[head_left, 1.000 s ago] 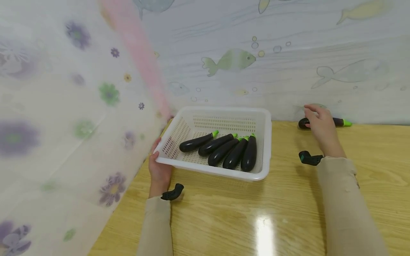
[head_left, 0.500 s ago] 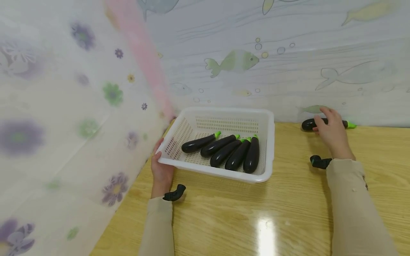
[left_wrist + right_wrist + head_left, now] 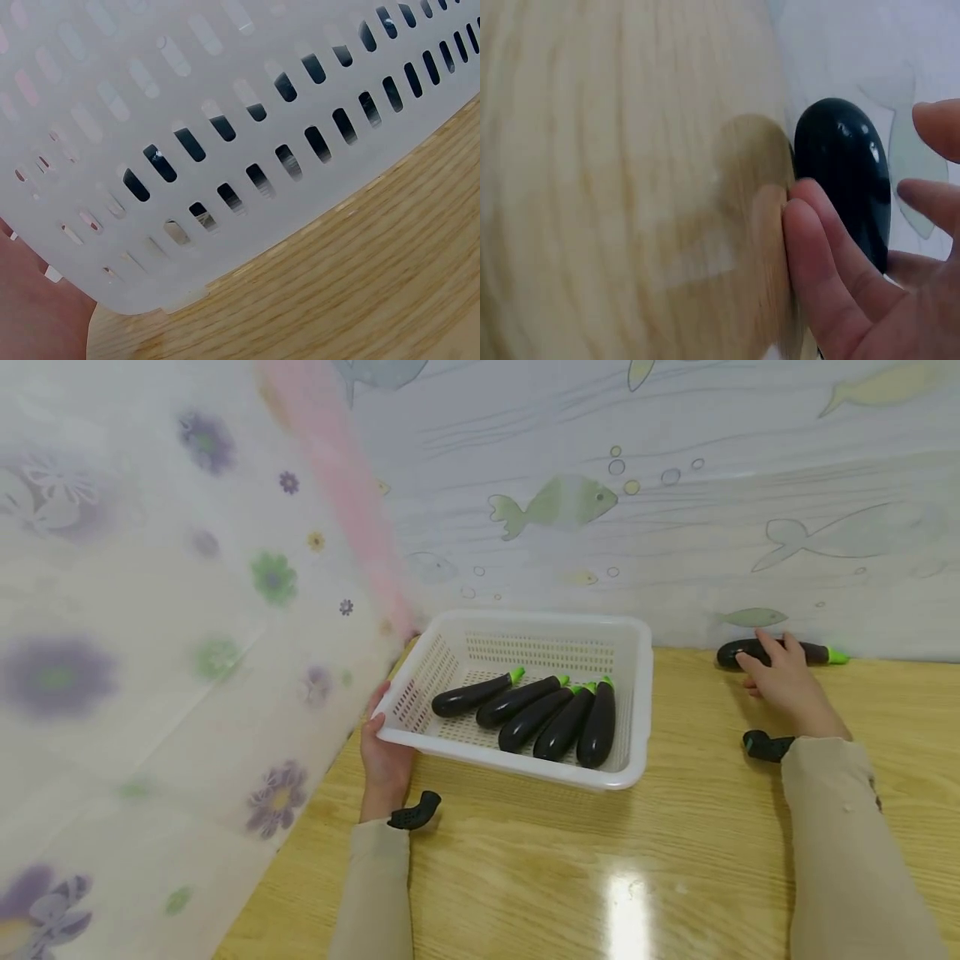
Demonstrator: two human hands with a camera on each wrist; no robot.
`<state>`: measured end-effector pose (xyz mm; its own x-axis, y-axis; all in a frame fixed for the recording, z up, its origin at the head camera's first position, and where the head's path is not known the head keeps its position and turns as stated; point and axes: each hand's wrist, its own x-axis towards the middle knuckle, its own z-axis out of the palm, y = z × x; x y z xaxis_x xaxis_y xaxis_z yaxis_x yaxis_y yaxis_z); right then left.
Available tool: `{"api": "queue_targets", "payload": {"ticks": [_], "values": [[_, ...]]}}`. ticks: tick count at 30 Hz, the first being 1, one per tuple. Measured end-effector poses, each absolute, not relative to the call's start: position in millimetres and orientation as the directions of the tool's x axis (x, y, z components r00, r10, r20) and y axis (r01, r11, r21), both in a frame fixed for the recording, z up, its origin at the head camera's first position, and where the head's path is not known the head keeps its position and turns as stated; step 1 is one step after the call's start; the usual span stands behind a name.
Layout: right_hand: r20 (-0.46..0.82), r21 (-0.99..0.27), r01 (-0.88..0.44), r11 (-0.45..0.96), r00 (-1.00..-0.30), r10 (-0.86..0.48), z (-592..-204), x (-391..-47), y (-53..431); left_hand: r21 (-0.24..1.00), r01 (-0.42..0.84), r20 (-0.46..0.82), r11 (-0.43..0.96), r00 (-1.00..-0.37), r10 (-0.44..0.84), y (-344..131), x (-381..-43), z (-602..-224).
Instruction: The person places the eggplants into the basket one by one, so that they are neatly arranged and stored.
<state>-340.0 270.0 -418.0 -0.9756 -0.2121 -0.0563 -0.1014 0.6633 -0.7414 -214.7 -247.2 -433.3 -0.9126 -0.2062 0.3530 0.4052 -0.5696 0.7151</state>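
In the head view, a white perforated plastic basket (image 3: 510, 766) sits at the table's back left. Several dark, glossy eggplants (image 3: 597, 727) with green stem ends lie inside. My left hand (image 3: 386, 768) grips the basket's left front corner, thumb over the rim. From the left wrist view, the basket's slotted wall (image 3: 247, 142) shows beside part of that hand (image 3: 41, 300). Another eggplant (image 3: 816, 653) lies by the back wall at right, its green end pointing right. My right hand (image 3: 791, 685) is at this eggplant (image 3: 841, 172), fingers spread to both sides of it, some right at its side.
The wooden table (image 3: 525, 868) carries everything. Behind it stands a wall covering printed with fish (image 3: 570, 502); a flower-printed one (image 3: 150, 610) closes off the left side near the basket. Black wrist devices (image 3: 767, 746) jut from both sleeves.
My right hand has come down over the lone eggplant and shifted slightly right, its fingers spreading around it. The left hand keeps its grip on the basket. The head view has swung slightly left.
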Motion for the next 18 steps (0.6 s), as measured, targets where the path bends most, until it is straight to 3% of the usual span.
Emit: {"api": "queue_targets", "payload": {"ticks": [8,18], "values": [[-0.084,-0.632,-0.065,0.773,-0.985,-0.152,-413.6,-333.7,272.9,0.715,0.414,0.369,-0.564,-0.908,-0.199,-246.5,-216.3,-433.9],[-0.121,-0.601,-0.12,0.79,-0.963,-0.239,-414.2,-331.6,267.5,0.7,0.421,0.376,-0.577,-0.904,-0.204,-246.3,-214.8,-430.9]]}}
